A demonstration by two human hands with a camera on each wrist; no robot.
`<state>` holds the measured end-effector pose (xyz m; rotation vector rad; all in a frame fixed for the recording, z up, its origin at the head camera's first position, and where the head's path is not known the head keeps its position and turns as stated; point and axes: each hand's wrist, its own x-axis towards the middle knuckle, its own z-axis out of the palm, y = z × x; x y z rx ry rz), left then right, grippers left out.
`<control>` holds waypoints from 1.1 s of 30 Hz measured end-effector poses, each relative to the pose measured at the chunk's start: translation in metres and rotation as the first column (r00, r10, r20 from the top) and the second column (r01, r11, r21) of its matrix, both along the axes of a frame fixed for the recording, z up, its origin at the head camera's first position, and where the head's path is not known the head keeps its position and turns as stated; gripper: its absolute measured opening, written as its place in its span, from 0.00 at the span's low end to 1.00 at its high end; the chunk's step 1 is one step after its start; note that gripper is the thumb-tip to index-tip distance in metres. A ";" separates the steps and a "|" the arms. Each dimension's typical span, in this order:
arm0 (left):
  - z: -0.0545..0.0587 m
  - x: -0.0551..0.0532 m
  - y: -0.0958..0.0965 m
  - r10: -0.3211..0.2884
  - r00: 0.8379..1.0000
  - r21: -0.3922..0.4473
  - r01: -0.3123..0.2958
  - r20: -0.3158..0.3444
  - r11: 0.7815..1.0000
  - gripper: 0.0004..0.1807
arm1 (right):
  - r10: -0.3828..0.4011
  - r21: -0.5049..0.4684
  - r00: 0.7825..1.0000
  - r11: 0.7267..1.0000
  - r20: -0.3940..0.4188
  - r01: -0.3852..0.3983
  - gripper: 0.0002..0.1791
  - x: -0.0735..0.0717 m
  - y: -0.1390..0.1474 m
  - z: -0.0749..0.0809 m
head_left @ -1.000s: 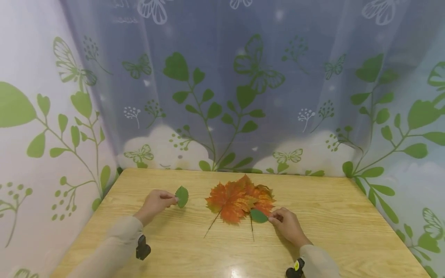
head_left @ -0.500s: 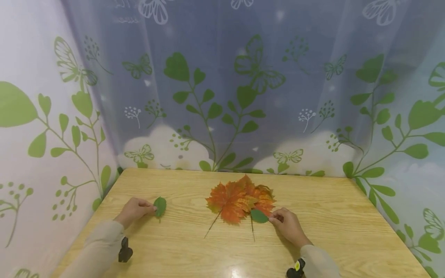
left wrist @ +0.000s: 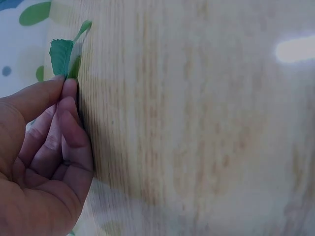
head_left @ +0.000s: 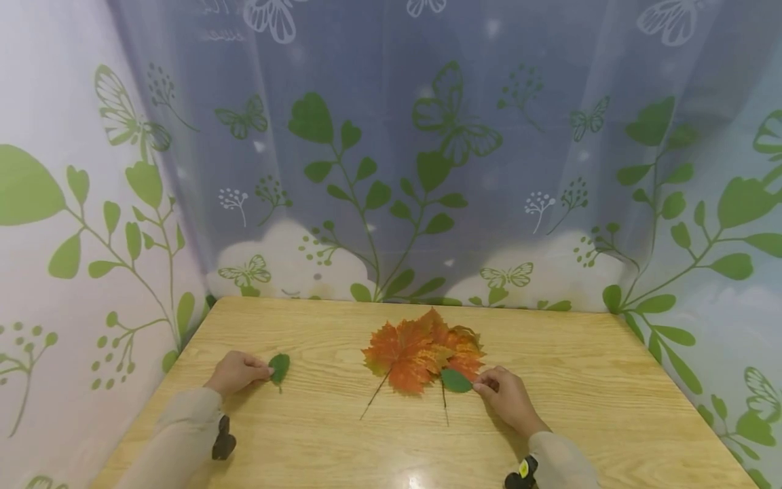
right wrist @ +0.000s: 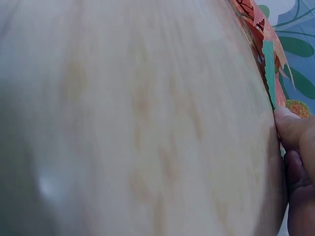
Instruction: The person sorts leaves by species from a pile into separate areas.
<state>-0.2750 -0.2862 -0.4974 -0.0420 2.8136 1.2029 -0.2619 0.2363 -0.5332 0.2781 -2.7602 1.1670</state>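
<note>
On the left of the table, my left hand (head_left: 237, 372) pinches a small serrated green leaf (head_left: 280, 369) between thumb and forefinger, close over the wood. The left wrist view shows that leaf (left wrist: 61, 55) upright above the thumb tip, its short stem pointing away. To the right, my right hand (head_left: 506, 397) pinches the tip of another green leaf (head_left: 455, 381). This leaf overlaps the lower edge of the orange-red maple-like leaves (head_left: 406, 353) at the table's middle. Edge-on in the right wrist view, the green leaf (right wrist: 268, 69) stands against the orange ones.
The light wood table (head_left: 330, 435) ends at the back against a blue-grey curtain (head_left: 391, 170) printed with green plants and butterflies. Pale printed curtains flank both sides. Two thin dark stems (head_left: 374, 394) reach from the orange leaves toward the near edge.
My left hand has carried its green leaf leftward and a little nearer, away from the orange leaves, then dipped slightly. The right hand and its leaf have stayed in place.
</note>
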 end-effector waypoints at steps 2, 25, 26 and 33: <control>0.004 0.001 0.001 -0.006 1.000 -0.013 0.006 0.012 1.000 0.11 | 0.000 0.001 1.000 1.000 -0.002 0.000 0.07 0.000 0.000 0.000; -0.005 -0.003 -0.001 0.022 0.997 0.095 -0.028 0.067 0.995 0.10 | 0.004 0.006 1.000 1.000 -0.014 -0.004 0.05 0.003 -0.002 0.004; -0.005 -0.003 -0.002 0.026 0.997 0.101 -0.033 0.071 0.994 0.10 | 0.005 0.005 1.000 1.000 -0.017 -0.005 0.05 0.003 -0.002 0.004; -0.005 -0.003 0.000 0.030 0.996 0.115 -0.039 0.081 0.993 0.11 | 0.000 0.044 1.000 0.999 -0.007 0.000 0.04 0.007 -0.002 0.009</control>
